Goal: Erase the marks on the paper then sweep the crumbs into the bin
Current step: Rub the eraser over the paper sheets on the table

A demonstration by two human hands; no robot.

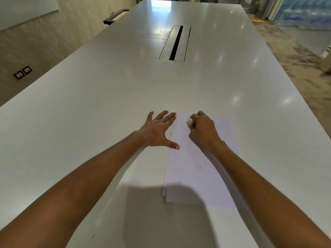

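Right hand: my right hand (202, 130) is curled into a fist over the far half of the paper, knuckles up, with its fingers and thumb closed round a small white eraser (189, 121).
Eraser: only its pale, rounded end shows, poking out on the left side of the fist; it sits right at the sheet's surface, though I cannot tell whether it actually touches.
Left hand: my left hand (159, 131) lies flat with fingers spread and straight, holding nothing. The palm rests on the table just beside the sheet's left edge; the thumb tip and the fingertips nearest the sheet overlap that edge.
Paper: the paper (197, 167) is a white sheet lying flat near my edge of the table, its long side running away from me. At its near left corner a second edge peeks out, so there looks to be more than one sheet stacked.
Marks: a short dark stroke (170, 134) sits near the left edge between my left thumb and fingers; faint grey scribbling shows to the right of my fist.
Crumbs: small dark specks and slivers (206, 163) are scattered over the middle and near part of the sheet.
Table: a long, glossy white table (107, 104) carries it all, with a metal cable slot (175, 42) set into its middle, well apart from the sheet.
Surroundings: patterned carpet on both sides, and floor sockets (23, 72) off to the left.
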